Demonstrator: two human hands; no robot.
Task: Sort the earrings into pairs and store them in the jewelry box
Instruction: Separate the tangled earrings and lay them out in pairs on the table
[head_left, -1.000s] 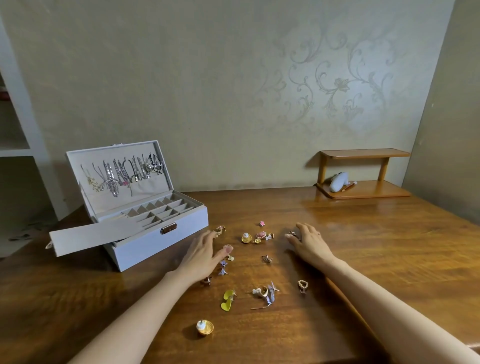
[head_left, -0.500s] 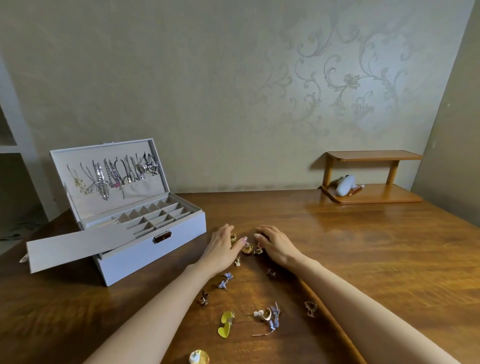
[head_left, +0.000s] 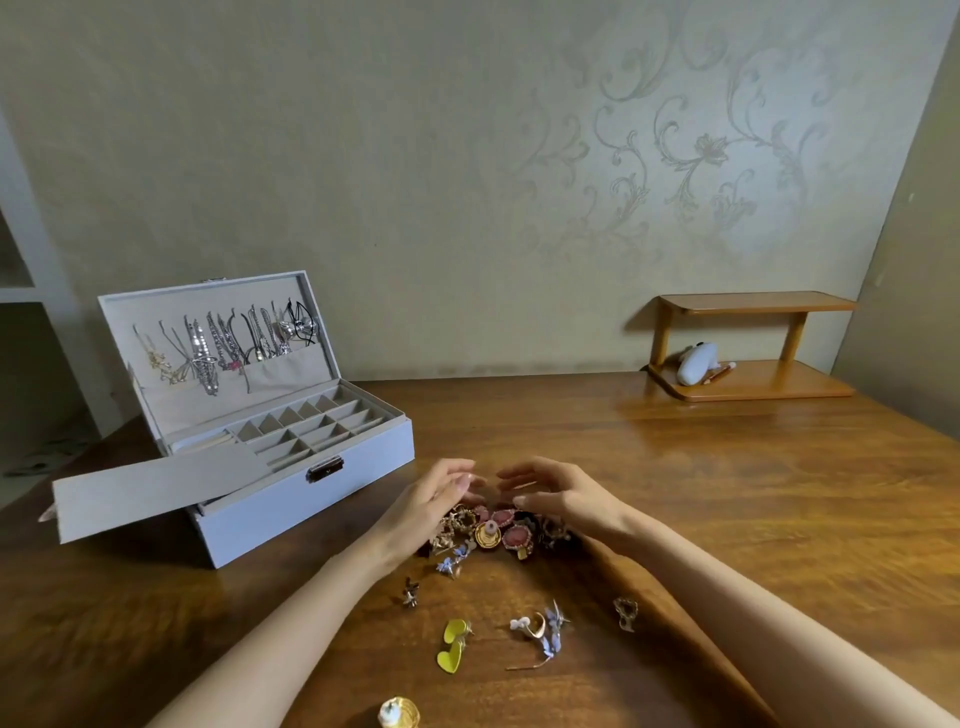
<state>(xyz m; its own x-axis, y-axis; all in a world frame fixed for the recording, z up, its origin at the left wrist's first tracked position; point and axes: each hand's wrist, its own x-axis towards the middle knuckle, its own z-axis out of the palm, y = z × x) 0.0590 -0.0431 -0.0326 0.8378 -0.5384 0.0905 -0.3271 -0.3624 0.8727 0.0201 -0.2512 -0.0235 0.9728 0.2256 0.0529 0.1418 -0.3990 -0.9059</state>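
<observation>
Left hand (head_left: 431, 501): centre of the frame, palm turned inward, fingers loosely curved and holding nothing; it walls the left side of the heap.
Right hand (head_left: 563, 499): mirrors it just to the right, likewise cupped and holding nothing, fingertips near the other hand's.
Earring heap (head_left: 496, 530): pink, gold and dark pieces bunched on the desk (head_left: 727, 519) between and under both hands, probably corralled so that matches can be compared side by side.
Stray earrings: yellow heart pair (head_left: 453, 645), pearl-and-blue cluster (head_left: 540, 629), small gold piece (head_left: 625, 613) and gold-and-white stud (head_left: 398, 714) lie apart in the lower centre, outside the cupped hands.
Jewelry box (head_left: 311, 501): left of the hands, lid propped upright with necklaces (head_left: 223, 343) hung inside; its small divided compartments look bare, ready for pairs.
Progress: pairing seems barely begun; nothing from the heap is visibly stored.
Wooden shelf (head_left: 753, 304): upper right, well apart from the work.
</observation>
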